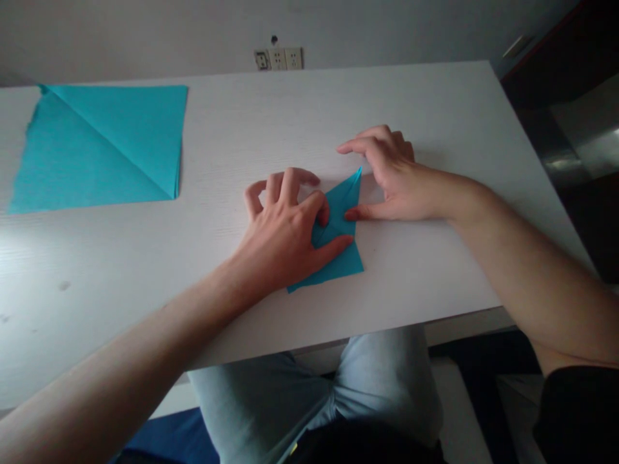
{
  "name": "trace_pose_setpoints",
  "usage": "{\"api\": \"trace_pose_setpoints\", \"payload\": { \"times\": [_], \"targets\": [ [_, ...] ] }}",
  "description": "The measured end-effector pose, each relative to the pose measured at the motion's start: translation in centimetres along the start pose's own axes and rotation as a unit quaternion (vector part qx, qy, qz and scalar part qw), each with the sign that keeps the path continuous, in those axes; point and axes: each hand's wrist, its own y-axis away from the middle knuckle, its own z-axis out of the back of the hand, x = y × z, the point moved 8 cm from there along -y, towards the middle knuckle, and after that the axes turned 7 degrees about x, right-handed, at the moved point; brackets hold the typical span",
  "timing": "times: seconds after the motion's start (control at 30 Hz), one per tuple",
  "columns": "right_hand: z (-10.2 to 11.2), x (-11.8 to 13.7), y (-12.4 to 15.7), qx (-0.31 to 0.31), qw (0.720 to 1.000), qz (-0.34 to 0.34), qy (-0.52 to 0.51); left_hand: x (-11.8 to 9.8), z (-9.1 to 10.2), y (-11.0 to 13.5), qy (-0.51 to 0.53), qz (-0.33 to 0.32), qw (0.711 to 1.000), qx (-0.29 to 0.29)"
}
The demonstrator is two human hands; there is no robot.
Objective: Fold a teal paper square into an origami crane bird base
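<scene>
Folded blue paper [340,198] lies on the surface [435,270] under my left grip [285,229], thumb pressing, fingers bent but unclenched | my right grip [394,174] spreads open, thumb at the paper's right edge | done: creases, pointed far corner; remaining folds: I cannot tell | left grip hides the paper's left side

Wall sockets [278,59] behind a white table [435,270].
</scene>
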Motion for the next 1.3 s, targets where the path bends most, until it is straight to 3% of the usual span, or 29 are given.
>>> {"api": "trace_pose_setpoints", "payload": {
  "times": [0.2,0.4,0.63,0.97,1.3],
  "targets": [
    [0.5,-0.8,-0.3,-0.014,0.998,-0.058,0.017,-0.2,0.1,-0.1,-0.005,-0.002,1.0,-0.005],
    [1.1,-3.0,-0.6,-0.056,0.995,-0.085,0.024,0.9,-0.2,-0.7,0.079,0.013,0.997,0.004],
    [1.3,-5.5,-1.3,-0.103,0.985,-0.131,0.038,0.6,-0.7,-0.3,0.006,0.023,1.0,-0.012],
    [1.8,-4.3,-1.6,-0.122,0.983,-0.133,0.033,-0.1,-0.6,0.1,-0.018,0.013,0.999,-0.031],
    [0.8,-1.1,-1.1,-0.088,0.992,-0.049,0.069,0.5,-0.2,-0.2,-0.019,0.064,0.997,-0.04]
  ]
}}
